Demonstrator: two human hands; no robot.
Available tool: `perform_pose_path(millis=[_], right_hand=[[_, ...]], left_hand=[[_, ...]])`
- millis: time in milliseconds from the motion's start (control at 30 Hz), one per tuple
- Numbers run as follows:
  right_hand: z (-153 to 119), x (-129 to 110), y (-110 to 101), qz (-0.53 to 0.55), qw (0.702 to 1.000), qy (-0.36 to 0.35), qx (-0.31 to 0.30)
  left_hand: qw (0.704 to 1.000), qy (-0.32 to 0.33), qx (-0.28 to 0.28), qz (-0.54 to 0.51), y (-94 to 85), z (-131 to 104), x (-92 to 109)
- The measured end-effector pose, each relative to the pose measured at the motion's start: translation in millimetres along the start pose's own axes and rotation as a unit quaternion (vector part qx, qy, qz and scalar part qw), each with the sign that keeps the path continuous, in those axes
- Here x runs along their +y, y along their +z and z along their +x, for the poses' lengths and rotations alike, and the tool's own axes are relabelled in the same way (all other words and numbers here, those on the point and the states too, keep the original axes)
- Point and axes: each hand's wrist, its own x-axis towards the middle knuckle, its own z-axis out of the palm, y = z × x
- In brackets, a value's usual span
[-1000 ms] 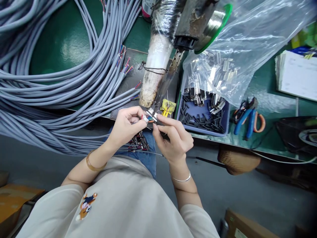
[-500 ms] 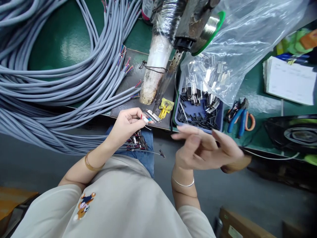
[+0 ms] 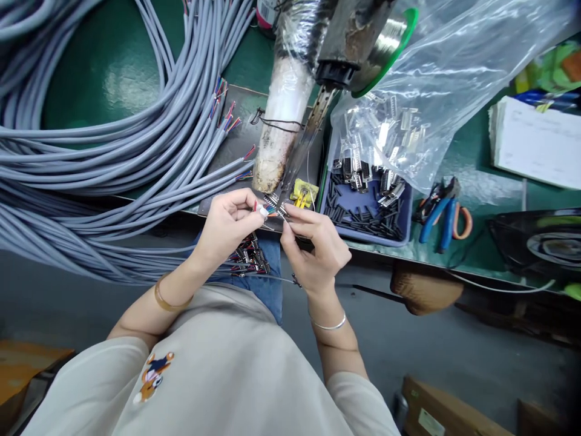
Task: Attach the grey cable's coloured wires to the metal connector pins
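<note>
Left hand: fingertips pinched around a bunch of thin colored wires, with a red strand poking up by the thumb
Right hand: thumb and fingers bent in close at the right end of the plug; can't tell what they've got, if anything
Plug: right between the 2 hands, at the near edge of the bench, just below the soldering iron
White tube: fat and scorched at its near end, just left of the iron
Cables: huge grey pile on the left, some ends stripped to colored wires
Tray: blue-purple, right of the hands, black bits plus metal plugs, clear bag draped over the far part
Pliers: blue handles, right of the tray
Lap: more plugs heaped on the jeans
</note>
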Motion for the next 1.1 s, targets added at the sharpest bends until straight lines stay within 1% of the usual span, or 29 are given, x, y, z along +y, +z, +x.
perform_pose_path(millis=[133, 233, 333, 433, 500, 567, 667, 733, 800, 867, 1000, 1100], right_hand=[[1.4, 0.0, -2.0, -0.009, 1.000, -0.011, -0.003], [1.4, -0.8, -3.8, -0.036, 0.998, -0.042, -0.012], [0.0, -0.7, -4.6, -0.059, 0.995, -0.073, -0.019], [-2.3, 0.0, -4.4, -0.060, 0.995, -0.075, -0.011], [-3.7, 0.1, -4.4, -0.052, 0.997, -0.064, 0.000], [-4.7, -0.6, -4.7, -0.038, 0.998, -0.041, 0.012], [-5.3, -3.1, -5.0, 0.005, 1.000, 0.020, 0.023], [-5.4, -5.2, -4.3, 0.039, 0.996, 0.072, 0.022], [-5.5, -6.7, -2.9, 0.055, 0.993, 0.101, 0.018], [-5.7, -7.1, -1.0, 0.043, 0.995, 0.085, 0.021], [-5.6, -5.4, 2.1, -0.015, 0.999, 0.005, 0.027], [-4.4, -3.8, 3.1, -0.032, 0.999, -0.018, 0.025]], left_hand=[[1.000, 0.006, -0.001, 0.010, -0.3, -0.4, 1.4], [1.000, 0.010, -0.006, 0.008, -1.4, -0.3, 1.2], [1.000, -0.017, -0.009, 0.007, -2.7, -0.5, 0.2], [0.998, -0.061, -0.009, 0.003, -3.7, -1.6, -1.8], [0.996, -0.084, -0.016, 0.000, -4.7, -2.8, -3.3], [0.996, -0.090, -0.026, -0.001, -6.0, -4.2, -4.3], [0.996, -0.085, -0.035, 0.005, -7.2, -6.9, -4.0], [0.996, -0.080, -0.029, 0.004, -6.6, -9.1, -2.9], [0.997, -0.074, -0.018, -0.004, -4.5, -11.0, -1.7], [0.998, -0.064, -0.009, -0.013, -1.5, -11.9, -1.0], [0.999, -0.038, 0.011, -0.024, 3.4, -10.4, -2.3], [0.999, -0.020, 0.026, -0.012, 4.1, -8.3, -5.0]])
